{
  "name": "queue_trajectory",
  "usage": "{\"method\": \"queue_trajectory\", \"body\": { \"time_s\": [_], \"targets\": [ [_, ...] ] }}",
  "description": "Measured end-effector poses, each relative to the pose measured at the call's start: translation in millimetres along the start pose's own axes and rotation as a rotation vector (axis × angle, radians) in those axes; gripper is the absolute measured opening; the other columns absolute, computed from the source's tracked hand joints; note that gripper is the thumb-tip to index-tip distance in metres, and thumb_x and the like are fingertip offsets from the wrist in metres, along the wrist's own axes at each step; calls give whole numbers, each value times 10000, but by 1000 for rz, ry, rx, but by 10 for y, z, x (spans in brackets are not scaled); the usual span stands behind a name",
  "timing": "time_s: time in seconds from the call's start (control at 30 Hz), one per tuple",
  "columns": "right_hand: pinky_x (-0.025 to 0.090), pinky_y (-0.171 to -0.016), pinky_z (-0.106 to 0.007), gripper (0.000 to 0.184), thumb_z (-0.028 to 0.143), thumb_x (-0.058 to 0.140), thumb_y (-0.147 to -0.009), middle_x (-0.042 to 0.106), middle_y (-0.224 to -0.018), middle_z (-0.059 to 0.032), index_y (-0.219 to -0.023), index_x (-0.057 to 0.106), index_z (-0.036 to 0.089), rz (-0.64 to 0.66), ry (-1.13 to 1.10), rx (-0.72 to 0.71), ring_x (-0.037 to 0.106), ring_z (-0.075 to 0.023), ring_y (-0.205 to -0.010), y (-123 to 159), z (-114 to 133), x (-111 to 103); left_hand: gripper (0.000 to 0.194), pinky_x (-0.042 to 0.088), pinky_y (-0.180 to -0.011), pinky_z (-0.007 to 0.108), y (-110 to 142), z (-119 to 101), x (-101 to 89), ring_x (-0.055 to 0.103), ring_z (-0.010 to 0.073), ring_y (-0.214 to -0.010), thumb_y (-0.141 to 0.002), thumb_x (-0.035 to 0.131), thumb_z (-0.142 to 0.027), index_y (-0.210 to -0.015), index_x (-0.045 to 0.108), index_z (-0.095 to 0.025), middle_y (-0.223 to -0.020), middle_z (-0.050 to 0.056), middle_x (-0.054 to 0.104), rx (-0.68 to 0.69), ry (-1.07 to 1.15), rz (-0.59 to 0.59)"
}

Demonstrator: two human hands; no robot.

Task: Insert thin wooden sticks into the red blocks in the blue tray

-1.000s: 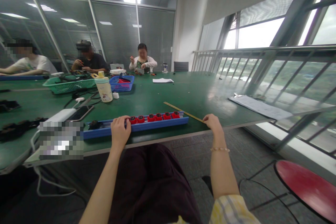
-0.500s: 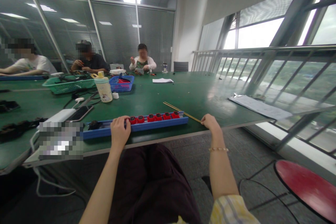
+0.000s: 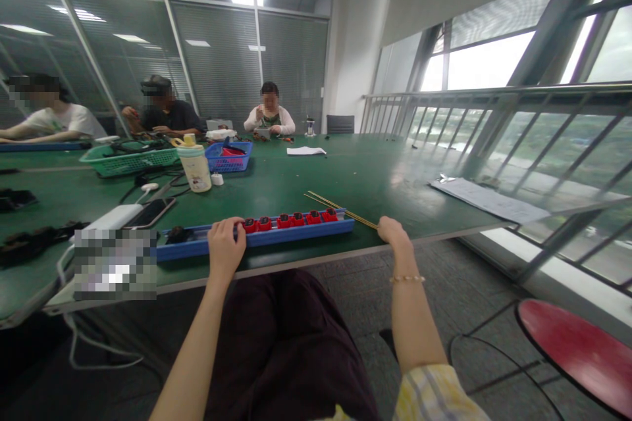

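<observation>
A long, narrow blue tray (image 3: 301,234) lies along the near table edge. My left hand (image 3: 226,247) is closed over its left half, fingers hooked across it beside the row of red blocks (image 3: 283,221) with dark tops. At the tray's left end sits a black part (image 3: 178,234). Beyond the right end, my right hand (image 3: 394,231) pinches the near ends of thin gold-coloured sticks (image 3: 359,218). They slant away to the far left behind the tray, and their far tips are slightly spread. The hand hides the gripped ends.
Left of the tray are a phone (image 3: 151,212), a white power strip (image 3: 111,220) and cables. Farther back stand a cup (image 3: 194,170), a green basket (image 3: 129,163) and a blue basket (image 3: 228,158). A clipboard (image 3: 486,199) lies right. Several people sit across.
The far tips of the sticks have spread apart and shifted slightly left. My right hand has moved very slightly left; my left hand and the tray stay put.
</observation>
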State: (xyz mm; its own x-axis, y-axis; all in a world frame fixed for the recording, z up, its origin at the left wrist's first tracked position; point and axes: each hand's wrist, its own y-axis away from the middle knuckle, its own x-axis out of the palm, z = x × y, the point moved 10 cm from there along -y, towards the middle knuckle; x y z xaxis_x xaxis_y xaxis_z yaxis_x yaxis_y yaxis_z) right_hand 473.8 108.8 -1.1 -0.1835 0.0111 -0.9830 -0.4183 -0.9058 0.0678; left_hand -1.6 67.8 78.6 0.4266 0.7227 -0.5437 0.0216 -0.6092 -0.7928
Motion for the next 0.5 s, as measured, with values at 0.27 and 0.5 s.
{"method": "queue_trajectory", "body": {
  "time_s": [0.27, 0.5],
  "targets": [
    [486, -936, -379, 278, 171, 569, -878, 687, -1109, -229, -1108, 716, 120, 2, 8, -82, 637, -280, -1135, 8, 9, 7, 236, 402, -882, 409, -4, 1, 6, 587, 282, -970, -918, 418, -301, -957, 626, -197, -997, 93, 703, -9, 14, 13],
    [450, -997, -404, 325, 184, 616, -867, 643, -1195, -251, -1178, 658, 100, -18, -7, -100, 603, -293, -1187, -20, 1, 16, 233, 402, -884, 415, -2, 21, 21, 584, 285, -974, -919, 419, -304, -961, 625, -204, -997, 95, 700, -7, 16, 10]
  ]
}}
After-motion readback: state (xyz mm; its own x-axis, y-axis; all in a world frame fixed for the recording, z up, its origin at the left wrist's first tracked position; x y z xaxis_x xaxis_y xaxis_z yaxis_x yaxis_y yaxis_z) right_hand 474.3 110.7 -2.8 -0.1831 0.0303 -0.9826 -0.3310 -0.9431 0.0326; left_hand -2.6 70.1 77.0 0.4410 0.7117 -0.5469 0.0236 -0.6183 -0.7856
